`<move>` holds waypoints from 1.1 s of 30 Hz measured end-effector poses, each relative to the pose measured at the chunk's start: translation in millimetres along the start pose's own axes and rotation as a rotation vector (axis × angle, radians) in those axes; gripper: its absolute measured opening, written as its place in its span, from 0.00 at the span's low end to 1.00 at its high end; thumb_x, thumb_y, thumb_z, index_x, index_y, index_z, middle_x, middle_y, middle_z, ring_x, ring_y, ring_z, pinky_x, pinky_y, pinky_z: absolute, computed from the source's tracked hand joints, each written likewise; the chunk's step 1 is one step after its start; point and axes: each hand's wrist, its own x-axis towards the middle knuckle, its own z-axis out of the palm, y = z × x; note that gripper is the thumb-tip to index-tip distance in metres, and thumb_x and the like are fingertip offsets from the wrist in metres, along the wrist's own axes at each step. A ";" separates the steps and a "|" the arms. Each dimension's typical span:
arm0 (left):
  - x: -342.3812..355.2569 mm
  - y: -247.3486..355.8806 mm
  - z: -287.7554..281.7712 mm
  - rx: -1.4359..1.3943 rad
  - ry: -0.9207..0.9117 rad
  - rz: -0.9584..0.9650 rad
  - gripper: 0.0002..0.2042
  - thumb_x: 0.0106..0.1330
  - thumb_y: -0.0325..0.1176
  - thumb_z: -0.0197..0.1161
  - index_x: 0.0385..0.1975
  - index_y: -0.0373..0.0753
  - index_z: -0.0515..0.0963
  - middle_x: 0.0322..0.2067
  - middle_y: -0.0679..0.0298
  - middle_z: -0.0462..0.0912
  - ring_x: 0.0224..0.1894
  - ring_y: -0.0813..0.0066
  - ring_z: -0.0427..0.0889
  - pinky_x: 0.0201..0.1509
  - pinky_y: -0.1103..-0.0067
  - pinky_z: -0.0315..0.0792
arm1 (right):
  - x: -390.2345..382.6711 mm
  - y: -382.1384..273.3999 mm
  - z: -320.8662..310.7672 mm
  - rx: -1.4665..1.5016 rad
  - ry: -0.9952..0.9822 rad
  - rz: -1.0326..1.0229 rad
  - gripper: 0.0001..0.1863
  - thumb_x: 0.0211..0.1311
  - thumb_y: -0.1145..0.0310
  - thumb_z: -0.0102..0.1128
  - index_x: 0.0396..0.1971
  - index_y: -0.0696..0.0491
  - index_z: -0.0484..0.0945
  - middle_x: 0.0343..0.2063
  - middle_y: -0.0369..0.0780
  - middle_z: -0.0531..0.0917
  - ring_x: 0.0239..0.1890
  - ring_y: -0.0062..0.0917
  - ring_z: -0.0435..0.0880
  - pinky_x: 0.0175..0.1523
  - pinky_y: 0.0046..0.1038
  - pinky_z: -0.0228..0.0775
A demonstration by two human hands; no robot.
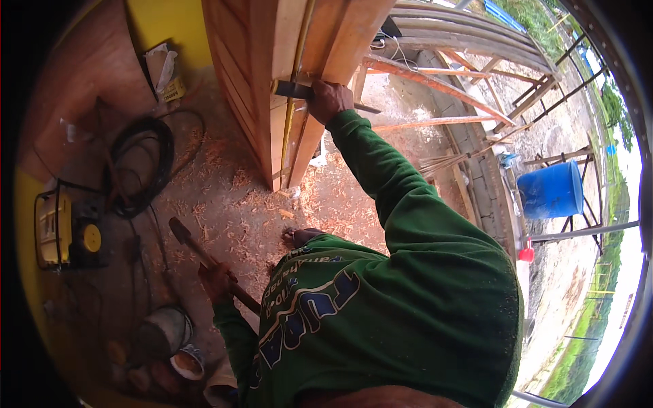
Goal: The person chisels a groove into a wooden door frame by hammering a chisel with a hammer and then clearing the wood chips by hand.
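Observation:
A panelled wooden door or frame (238, 81) rises in front of me, with a narrow yellow strip (297, 61) running along its edge. My right hand (330, 100) is closed around a chisel-like tool (292, 90). Its thick dark end lies across the wooden edge, and a thin dark blade sticks out beyond my fingers. Lower down on the left, my left hand (218, 280) grips a long wooden-handled tool (194, 245). That tool's dark, blunt end points up and away from me, apart from the wood; its exact kind is unclear.
Wood shavings (238, 180) cover the floor. To the left lie a coiled black hose or cable (139, 166), a yellow-and-black machine (68, 231) and a grey bucket (166, 330). Timber framing (435, 88) stands at the right, with a blue barrel (552, 190) beyond.

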 end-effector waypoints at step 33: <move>20.2 77.3 43.7 0.010 -0.197 0.349 0.08 0.50 0.23 0.61 0.26 0.36 0.68 0.15 0.65 0.69 0.13 0.74 0.72 0.17 0.78 0.68 | 40.3 -124.2 15.2 0.000 -0.296 -0.723 0.12 0.48 0.54 0.64 0.29 0.43 0.81 0.28 0.38 0.84 0.34 0.36 0.85 0.39 0.39 0.78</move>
